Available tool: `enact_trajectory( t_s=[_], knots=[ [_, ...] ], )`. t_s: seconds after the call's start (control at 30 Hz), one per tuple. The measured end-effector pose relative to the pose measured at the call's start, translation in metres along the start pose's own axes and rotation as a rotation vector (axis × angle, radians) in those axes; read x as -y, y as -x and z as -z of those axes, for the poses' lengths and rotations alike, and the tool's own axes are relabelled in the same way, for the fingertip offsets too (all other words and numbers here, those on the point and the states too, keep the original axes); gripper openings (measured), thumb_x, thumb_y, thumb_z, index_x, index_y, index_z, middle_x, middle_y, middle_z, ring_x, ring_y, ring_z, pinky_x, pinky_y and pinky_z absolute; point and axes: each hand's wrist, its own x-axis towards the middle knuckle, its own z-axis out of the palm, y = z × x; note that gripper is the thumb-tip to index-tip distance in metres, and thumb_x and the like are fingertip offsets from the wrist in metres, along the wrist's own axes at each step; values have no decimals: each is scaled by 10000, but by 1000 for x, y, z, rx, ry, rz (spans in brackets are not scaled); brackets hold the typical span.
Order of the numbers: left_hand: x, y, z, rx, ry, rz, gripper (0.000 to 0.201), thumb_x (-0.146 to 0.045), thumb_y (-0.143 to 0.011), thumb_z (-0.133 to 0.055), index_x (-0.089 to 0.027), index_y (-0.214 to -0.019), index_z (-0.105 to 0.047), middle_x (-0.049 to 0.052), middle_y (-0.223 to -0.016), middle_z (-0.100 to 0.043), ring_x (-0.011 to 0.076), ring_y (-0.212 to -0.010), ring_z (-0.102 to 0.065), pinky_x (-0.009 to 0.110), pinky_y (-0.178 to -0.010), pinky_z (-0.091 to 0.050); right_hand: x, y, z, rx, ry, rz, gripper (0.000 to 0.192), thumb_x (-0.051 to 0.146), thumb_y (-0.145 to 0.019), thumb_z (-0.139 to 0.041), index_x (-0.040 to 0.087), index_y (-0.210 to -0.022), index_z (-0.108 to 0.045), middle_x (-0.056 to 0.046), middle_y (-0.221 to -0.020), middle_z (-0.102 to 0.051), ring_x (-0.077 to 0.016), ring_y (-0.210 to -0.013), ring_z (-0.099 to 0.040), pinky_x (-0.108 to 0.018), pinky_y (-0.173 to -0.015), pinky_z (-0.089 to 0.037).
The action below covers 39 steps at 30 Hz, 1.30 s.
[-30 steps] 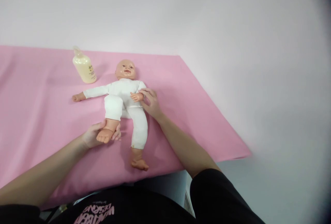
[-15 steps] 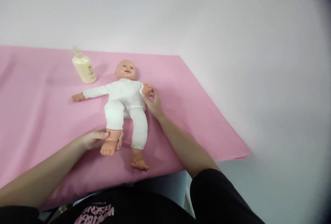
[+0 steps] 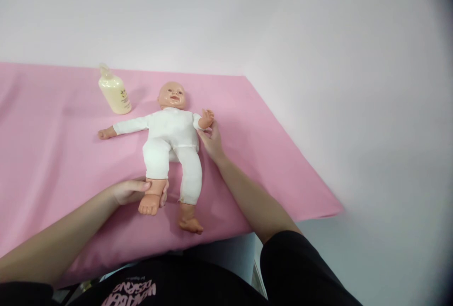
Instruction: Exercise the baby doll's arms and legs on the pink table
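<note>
A baby doll [image 3: 173,127] with a white cloth body and plastic head, hands and feet lies on its back on the pink cloth. Wrapped round the ankle of the doll's leg on the left side of the view is my left hand [image 3: 132,191], thumb in front and fingertips showing past the far side. My right hand [image 3: 211,142] is at the doll's raised arm on the right side, its thumb and fingers closed about the arm near the wrist. Part of those fingers is hidden behind the doll's hand. The doll's other arm stretches out to the left.
A pale yellow pump bottle [image 3: 116,95] stands left of the doll's head. The pink cloth [image 3: 262,155] covers a table whose right edge slants toward me. White walls [image 3: 226,18] rise behind and to the right.
The doll's arm in my right hand has tilted outward to the right, and its plastic hand has turned. The held foot has shifted very slightly.
</note>
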Motion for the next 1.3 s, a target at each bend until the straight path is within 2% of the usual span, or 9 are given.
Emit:
enact_trajectory(
  t_s=[0.37,0.9,1.3],
  knots=[
    [8,2,8,7,26,17,554,-583,-795,-730,-147,-1111,-601,104,-954,-688,252,-887,-645,337,-789,-518,-1,-1,0,1,-19,3,692,665,-815,-744,265,-1345,-551,-117,-1287,-685,-247,-1022,-723,-428,-898,-630],
    [-1,1,0,-10,6,33,484,-506,-825,-761,-145,-1120,-632,107,-1012,-746,244,-897,-699,339,-826,-550,-8,-2,1,43,-6,-21,703,669,-805,-754,257,-1342,-562,-123,-1302,-688,-257,-1041,-725,-451,-927,-627],
    [-10,-2,-6,-38,-132,56,497,-533,-793,-775,-144,-1089,-691,96,-1052,-734,281,-1029,-680,385,-971,-521,-7,-2,0,57,-25,-38,649,591,-813,-768,254,-1325,-556,-114,-1325,-675,-254,-1089,-714,-418,-945,-613]
  ],
)
